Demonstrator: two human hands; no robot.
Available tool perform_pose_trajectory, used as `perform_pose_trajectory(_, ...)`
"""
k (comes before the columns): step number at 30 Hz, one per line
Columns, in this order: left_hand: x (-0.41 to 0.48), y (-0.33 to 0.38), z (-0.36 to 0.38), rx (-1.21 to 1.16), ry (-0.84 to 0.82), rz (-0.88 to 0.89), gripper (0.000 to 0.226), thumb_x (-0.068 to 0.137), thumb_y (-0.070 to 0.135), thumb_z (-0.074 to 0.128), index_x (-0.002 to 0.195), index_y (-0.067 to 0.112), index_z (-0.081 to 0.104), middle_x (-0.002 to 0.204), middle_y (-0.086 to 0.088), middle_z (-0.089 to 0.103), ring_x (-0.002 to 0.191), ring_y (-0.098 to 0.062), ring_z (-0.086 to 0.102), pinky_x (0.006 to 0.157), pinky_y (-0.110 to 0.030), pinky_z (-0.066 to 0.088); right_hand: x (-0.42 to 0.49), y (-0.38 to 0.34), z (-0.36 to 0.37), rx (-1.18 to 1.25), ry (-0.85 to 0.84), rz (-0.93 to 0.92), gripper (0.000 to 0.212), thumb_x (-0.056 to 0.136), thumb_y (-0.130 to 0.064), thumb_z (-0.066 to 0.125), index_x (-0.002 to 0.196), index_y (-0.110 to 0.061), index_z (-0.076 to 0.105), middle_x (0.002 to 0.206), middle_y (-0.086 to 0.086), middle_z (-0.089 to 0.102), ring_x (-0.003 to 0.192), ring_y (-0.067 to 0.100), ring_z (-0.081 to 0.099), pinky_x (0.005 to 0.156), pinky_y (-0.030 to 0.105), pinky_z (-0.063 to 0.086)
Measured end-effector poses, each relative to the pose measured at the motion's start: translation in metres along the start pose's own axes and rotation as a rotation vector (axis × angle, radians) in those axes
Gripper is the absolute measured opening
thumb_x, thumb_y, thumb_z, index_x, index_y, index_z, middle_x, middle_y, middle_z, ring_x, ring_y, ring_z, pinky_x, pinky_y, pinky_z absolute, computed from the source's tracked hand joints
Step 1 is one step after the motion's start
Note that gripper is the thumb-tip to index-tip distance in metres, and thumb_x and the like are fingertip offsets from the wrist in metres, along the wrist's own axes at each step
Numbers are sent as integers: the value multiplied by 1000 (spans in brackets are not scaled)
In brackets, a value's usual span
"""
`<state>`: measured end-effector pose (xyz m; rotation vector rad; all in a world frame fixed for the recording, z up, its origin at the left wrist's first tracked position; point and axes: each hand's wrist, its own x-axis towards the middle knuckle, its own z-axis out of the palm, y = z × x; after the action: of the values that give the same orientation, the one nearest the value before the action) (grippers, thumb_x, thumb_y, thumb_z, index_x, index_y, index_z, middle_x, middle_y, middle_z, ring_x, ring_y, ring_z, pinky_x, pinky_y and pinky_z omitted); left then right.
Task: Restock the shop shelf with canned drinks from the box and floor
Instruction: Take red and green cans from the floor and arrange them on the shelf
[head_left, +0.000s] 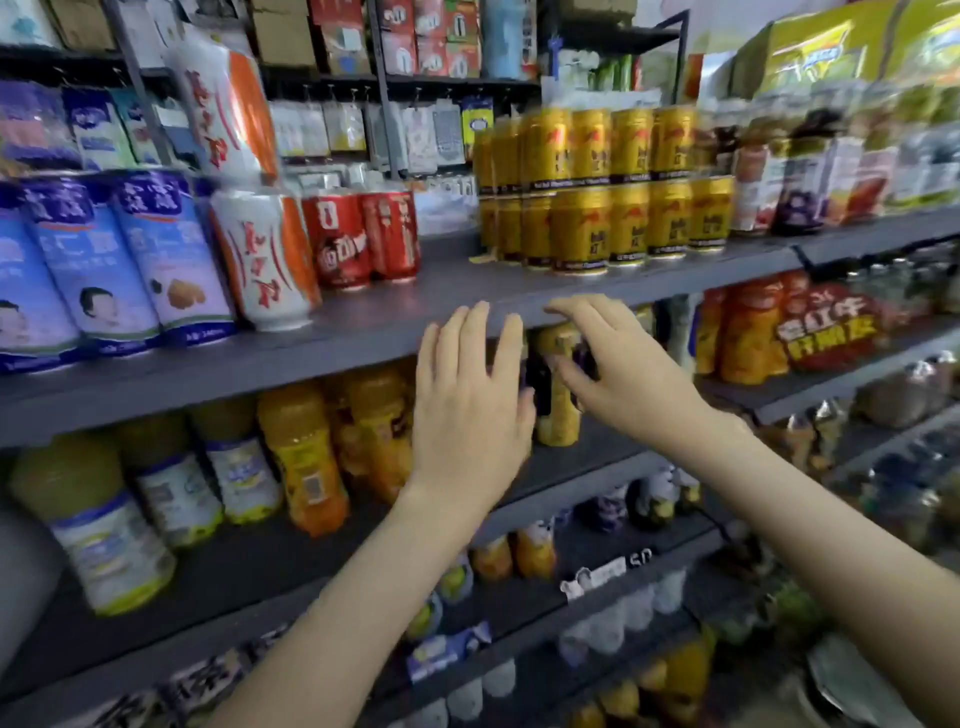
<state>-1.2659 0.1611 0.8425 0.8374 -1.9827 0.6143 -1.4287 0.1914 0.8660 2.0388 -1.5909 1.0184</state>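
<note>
Left hand (467, 415) flat, fingers straight, beside yellow can (558, 418); right hand (623, 374) grip curled round it.

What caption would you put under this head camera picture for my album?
Right hand grips a yellow can beneath the gold cans; open left hand beside it.

Two arms show, both bare along all of their visible length, from the lower edge of the view up to the wrists. The left forearm (363, 587) is slim and smooth and ends in the left grip (467, 410), bare on its back and fingers. The right forearm (831, 519) and right grip (628, 374) are bare as well. Blur softens the fingertips, so the nails cannot be made out.
</note>
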Motion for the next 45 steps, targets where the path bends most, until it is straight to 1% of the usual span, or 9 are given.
perform_pose_trajectory(5,-87,115,33,-240,-276,69,61,79,26,71,132,5,49,129,-17,55,118,-34,54,97,-44,44,-157,42,-11,45,-72,190,46,90,-10,58,133,-4,44,126,12,52,115,20,41,92,22,35)
perform_pose_trajectory(13,-341,226,108,-530,-849,154,45,79,22,68,120,5,60,114,-10,64,102,-26,62,83,-32,51,-464,69,47,94,-302,875,64,79,6,61,138,3,36,128,21,50,118,33,45,98,20,26)
perform_pose_trajectory(17,-498,239,141,-546,-1134,177,43,76,27,47,109,6,65,102,-8,67,87,-25,67,74,-27,51,-616,45,100,127,-424,1174,66,83,1,60,142,0,31,134,19,45,125,30,39,102,19,21)
perform_pose_trajectory(21,-639,235,164,-519,-1344,158,53,54,20,86,102,9,68,94,-6,69,77,-22,68,66,-25,51,-748,4,183,161,-594,1327,70,81,3,62,143,0,30,128,21,48,119,36,46,102,35,34)
perform_pose_trajectory(26,-795,229,197,-500,-1419,168,57,59,23,72,114,13,56,97,-5,70,79,-20,69,66,-23,51,-877,-47,306,274,-725,1442,69,85,-1,57,146,-8,26,121,17,50,114,31,47,94,36,38)
perform_pose_trajectory(29,-873,226,222,-491,-1522,165,81,36,12,89,112,11,59,98,-9,69,75,-24,69,59,-27,55,-940,-69,379,292,-783,1373,67,77,0,62,139,0,38,124,17,54,110,35,54,94,34,36)
perform_pose_trajectory(34,-970,222,258,-513,-1603,143,82,51,-1,80,125,12,46,110,-16,63,80,-36,65,63,-39,55,-1031,-99,480,379,-903,1321,75,72,-16,69,137,3,39,123,20,55,103,41,57,84,44,52)
perform_pose_trajectory(37,-1012,225,268,-516,-1632,85,76,59,-4,73,130,10,49,119,-17,59,91,-39,60,69,-43,53,-1052,-108,521,464,-787,1399,73,76,-25,52,144,-7,32,136,14,47,114,33,49,91,45,46)
perform_pose_trajectory(45,-1044,228,277,-503,-1399,72,83,58,7,81,134,12,46,124,-18,51,100,-29,48,76,-39,52,-1065,-104,552,457,-575,1471,59,79,-29,72,130,-12,47,123,3,54,108,24,51,90,37,43)
